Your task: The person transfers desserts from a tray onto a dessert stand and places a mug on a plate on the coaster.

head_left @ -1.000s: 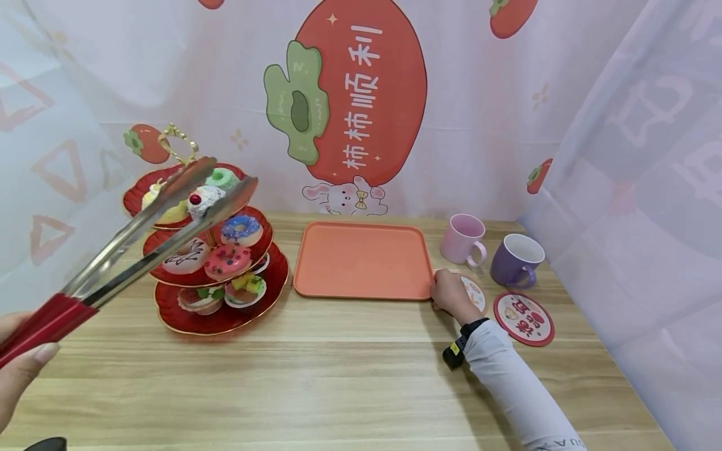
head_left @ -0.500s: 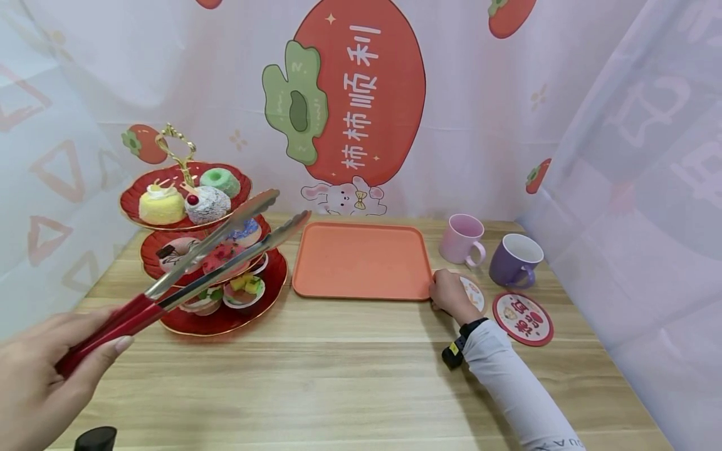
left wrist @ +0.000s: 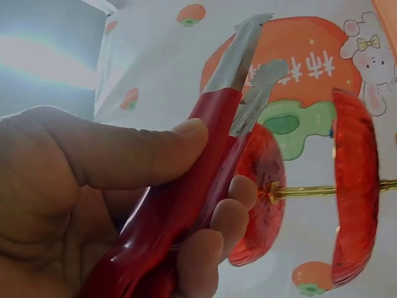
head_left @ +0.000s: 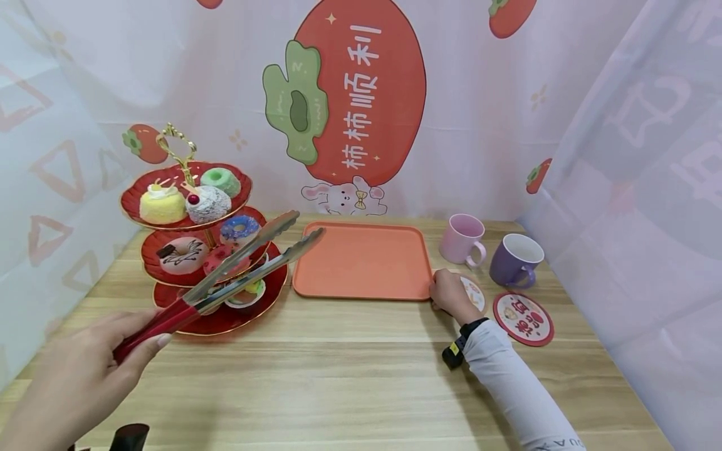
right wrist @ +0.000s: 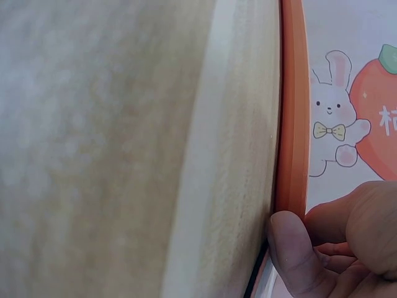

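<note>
My left hand (head_left: 84,373) grips food tongs by their red handles, thumb on one side and fingers curled on the other, as the left wrist view also shows. The metal arms of the tongs (head_left: 239,257) are spread with nothing between the tips, which reach across the tiered stand toward an orange tray (head_left: 361,263). My right hand (head_left: 450,293) pinches the front right corner of that tray. In the right wrist view the thumb (right wrist: 290,242) lies against the tray's rim (right wrist: 294,118). Toy cakes, doughnuts and tarts sit on the red three-tier stand (head_left: 126,202).
To the right of the tray stand a pink mug (head_left: 459,241) and a purple mug (head_left: 510,260). A red-rimmed round coaster (head_left: 524,318) lies in front of them, and a white coaster (head_left: 474,293) is partly hidden by my right hand. A patterned curtain (head_left: 479,125) closes off the back.
My left hand has brought the tongs from the left edge to the right and downward, their tips moving from the stand's top tier to the tray's left side. My right hand has stayed put.
</note>
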`<state>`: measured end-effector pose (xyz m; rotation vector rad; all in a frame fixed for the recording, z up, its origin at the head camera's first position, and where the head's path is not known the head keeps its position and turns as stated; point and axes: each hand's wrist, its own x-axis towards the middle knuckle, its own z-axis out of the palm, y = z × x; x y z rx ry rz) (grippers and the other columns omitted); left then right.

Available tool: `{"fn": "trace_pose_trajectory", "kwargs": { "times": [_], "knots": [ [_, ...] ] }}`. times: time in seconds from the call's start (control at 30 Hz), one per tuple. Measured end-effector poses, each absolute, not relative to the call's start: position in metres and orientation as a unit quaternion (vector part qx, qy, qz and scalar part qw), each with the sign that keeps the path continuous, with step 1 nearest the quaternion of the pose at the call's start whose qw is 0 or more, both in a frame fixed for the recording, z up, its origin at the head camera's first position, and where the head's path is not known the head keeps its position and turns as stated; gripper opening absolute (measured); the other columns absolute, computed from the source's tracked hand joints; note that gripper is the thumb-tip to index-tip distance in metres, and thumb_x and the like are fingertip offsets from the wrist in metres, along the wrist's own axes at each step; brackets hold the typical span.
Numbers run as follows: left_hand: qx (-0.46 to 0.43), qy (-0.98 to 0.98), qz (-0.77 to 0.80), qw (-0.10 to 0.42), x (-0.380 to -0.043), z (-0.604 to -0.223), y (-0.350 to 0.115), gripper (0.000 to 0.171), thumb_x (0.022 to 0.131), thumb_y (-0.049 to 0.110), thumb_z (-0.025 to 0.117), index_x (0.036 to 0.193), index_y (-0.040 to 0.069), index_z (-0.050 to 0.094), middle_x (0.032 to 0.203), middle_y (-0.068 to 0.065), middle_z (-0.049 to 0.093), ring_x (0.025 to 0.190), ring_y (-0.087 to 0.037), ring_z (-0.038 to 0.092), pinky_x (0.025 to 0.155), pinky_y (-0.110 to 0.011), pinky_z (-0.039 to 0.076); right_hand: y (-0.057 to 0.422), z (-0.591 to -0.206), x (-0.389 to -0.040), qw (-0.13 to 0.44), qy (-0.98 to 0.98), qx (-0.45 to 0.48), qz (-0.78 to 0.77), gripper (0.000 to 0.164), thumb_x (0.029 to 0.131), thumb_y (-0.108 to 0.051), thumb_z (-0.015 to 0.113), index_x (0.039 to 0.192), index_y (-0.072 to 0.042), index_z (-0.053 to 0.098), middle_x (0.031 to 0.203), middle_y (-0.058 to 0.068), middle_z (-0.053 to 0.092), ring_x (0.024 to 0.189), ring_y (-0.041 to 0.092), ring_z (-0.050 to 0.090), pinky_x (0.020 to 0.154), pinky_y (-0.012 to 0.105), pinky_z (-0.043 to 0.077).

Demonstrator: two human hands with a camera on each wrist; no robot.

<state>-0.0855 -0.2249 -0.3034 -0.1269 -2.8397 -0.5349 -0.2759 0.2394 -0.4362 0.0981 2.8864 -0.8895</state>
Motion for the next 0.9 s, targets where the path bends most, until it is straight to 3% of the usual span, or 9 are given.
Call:
{"fn": "trace_pose_trajectory", "kwargs": {
  "times": [0.17, 0.3, 0.47, 0.73, 0.9],
  "knots": [
    [-0.059, -0.97, -0.199, 0.124, -0.091, -0.308, -0.219, 0.034, 0.083, 0.018, 0.07, 0.11, -0.002, 0.065, 0.064, 0.001, 0.046, 0.052, -0.016, 0.035, 0.042, -0.026, 0.026, 0.239, -0.436, -0.276, 0.059, 0.954, 0.031, -0.292, 0.015, 0.09, -0.001, 0.045, 0.084, 0.005, 0.057, 0.067, 0.011, 0.057, 0.045, 0.013, 0.058, 0.045, 0.027, 0.046],
    [-0.075, -0.968, -0.201, 0.129, -0.098, -0.314, -0.214, 0.036, 0.082, 0.017, 0.072, 0.112, 0.0, 0.065, 0.074, -0.004, 0.055, 0.053, -0.015, 0.038, 0.043, -0.026, 0.028, 0.24, -0.436, -0.276, 0.052, 0.956, 0.025, -0.288, 0.015, 0.089, -0.001, 0.045, 0.082, 0.004, 0.057, 0.066, 0.01, 0.057, 0.044, 0.013, 0.058, 0.045, 0.027, 0.046],
    [-0.091, -0.969, -0.205, 0.104, -0.111, -0.323, -0.21, 0.039, 0.081, 0.016, 0.072, 0.115, -0.001, 0.064, 0.092, -0.017, 0.062, 0.062, -0.02, 0.047, 0.049, -0.031, 0.033, 0.24, -0.437, -0.277, 0.044, 0.957, 0.02, -0.285, 0.015, 0.088, 0.0, 0.045, 0.079, 0.003, 0.057, 0.065, 0.01, 0.058, 0.043, 0.012, 0.058, 0.045, 0.027, 0.046],
    [-0.093, -0.969, -0.219, 0.073, -0.132, -0.331, -0.2, 0.039, 0.082, 0.015, 0.07, 0.113, -0.007, 0.062, 0.093, -0.018, 0.063, 0.068, -0.024, 0.05, 0.054, -0.034, 0.037, 0.24, -0.437, -0.276, 0.041, 0.959, 0.02, -0.281, 0.015, 0.088, 0.0, 0.046, 0.08, 0.003, 0.057, 0.067, 0.011, 0.058, 0.043, 0.012, 0.057, 0.044, 0.027, 0.046],
    [-0.107, -0.966, -0.228, 0.06, -0.144, -0.336, -0.19, 0.041, 0.082, 0.014, 0.07, 0.115, -0.01, 0.06, 0.109, -0.029, 0.059, 0.086, -0.037, 0.057, 0.067, -0.05, 0.047, 0.24, -0.436, -0.276, 0.044, 0.959, 0.021, -0.281, 0.015, 0.089, 0.0, 0.045, 0.081, 0.003, 0.057, 0.067, 0.011, 0.057, 0.043, 0.012, 0.057, 0.044, 0.027, 0.046]
  ]
}}
